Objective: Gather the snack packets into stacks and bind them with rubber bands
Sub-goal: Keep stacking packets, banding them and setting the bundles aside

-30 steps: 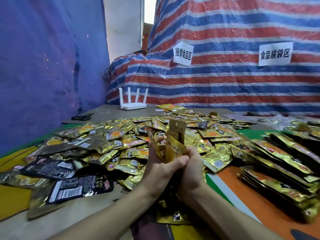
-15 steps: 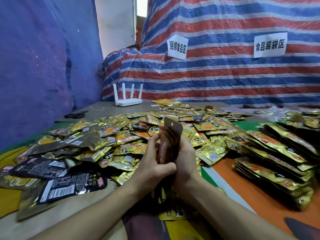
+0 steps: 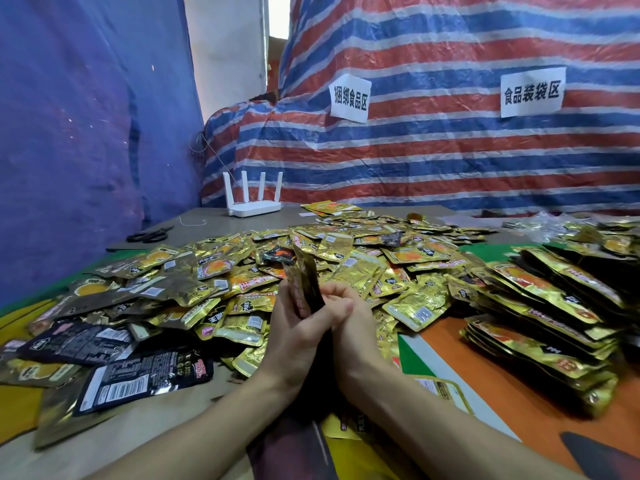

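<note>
A wide heap of loose gold and black snack packets [image 3: 332, 268] covers the middle of the table. Just in front of it, my left hand [image 3: 294, 327] and my right hand [image 3: 349, 317] press together around a thin upright stack of packets [image 3: 304, 282], seen edge-on, its top sticking out above my fingers. The lower part of the stack is hidden between my palms. Neat gathered stacks of packets [image 3: 547, 320] lie at the right. No rubber band is visible.
Black packets [image 3: 138, 375] lie flat at the near left. A white router [image 3: 252, 206] and black scissors [image 3: 149, 234] sit at the far left of the table [image 3: 214, 403]. Striped tarp with two paper signs closes the back; blue tarp hangs at the left.
The held stack has turned from showing its gold face to edge-on and has been squeezed thinner between both hands. The camera has shifted slightly.
</note>
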Demonstrator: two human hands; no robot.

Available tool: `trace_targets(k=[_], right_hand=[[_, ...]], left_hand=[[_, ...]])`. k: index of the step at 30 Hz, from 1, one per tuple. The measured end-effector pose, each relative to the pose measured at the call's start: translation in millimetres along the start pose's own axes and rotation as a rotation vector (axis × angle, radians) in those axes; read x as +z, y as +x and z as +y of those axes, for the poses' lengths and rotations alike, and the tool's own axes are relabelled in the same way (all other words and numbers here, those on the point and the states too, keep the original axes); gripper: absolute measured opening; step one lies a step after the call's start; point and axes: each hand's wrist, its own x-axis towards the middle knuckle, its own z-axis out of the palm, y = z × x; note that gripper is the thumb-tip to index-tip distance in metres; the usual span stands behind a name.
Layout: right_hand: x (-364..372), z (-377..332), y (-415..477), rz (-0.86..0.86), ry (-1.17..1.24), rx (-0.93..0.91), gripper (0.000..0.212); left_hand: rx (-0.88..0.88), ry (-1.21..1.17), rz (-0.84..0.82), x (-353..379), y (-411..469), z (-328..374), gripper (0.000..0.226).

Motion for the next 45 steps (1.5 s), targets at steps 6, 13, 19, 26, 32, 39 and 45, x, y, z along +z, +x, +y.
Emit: trace_targets(k=[6, 13, 19, 26, 32, 39, 45], right_hand=[[0.7, 16.5, 3.8, 0.052, -0.056, -0.08, 0.017], [3.0, -12.2, -8.8, -0.014, -0.369, -0.172, 0.021], [-50.7, -67.5, -49.5, -0.066, -0.87, -0.311, 0.02], [-127.7, -147.3, -93.1, 0.008, -1.428, -0.349, 0.018], [-197.2, -217.6, -106.1, 0.339, -1.797, -0.225, 0.016], [-245.8, -220.4, -110.9, 0.273, -2.117, 0.286, 0.005], [-250.5, -219.9, -106.3, 0.248, -2.223, 0.218, 0.014]], left_hand=[[0.067, 0.133, 0.036, 1.2, 0.0, 1.2, 0.065], [0.068, 0.031, 0.036, 1.4, 6.5, 4.5, 0.035], [0.235, 0.394, -0.179, 3.1, -3.0, 20.2, 0.036], [0.224, 0.546, -0.4, 46.0, -18.9, 35.3, 0.043], [0.229, 0.488, -0.421, 88.4, -33.7, 38.2, 0.04], [0.211, 0.41, -0.463, 109.5, -47.5, 40.7, 0.044], [0.189, 0.418, -0.476, 101.7, -50.4, 37.6, 0.047]])
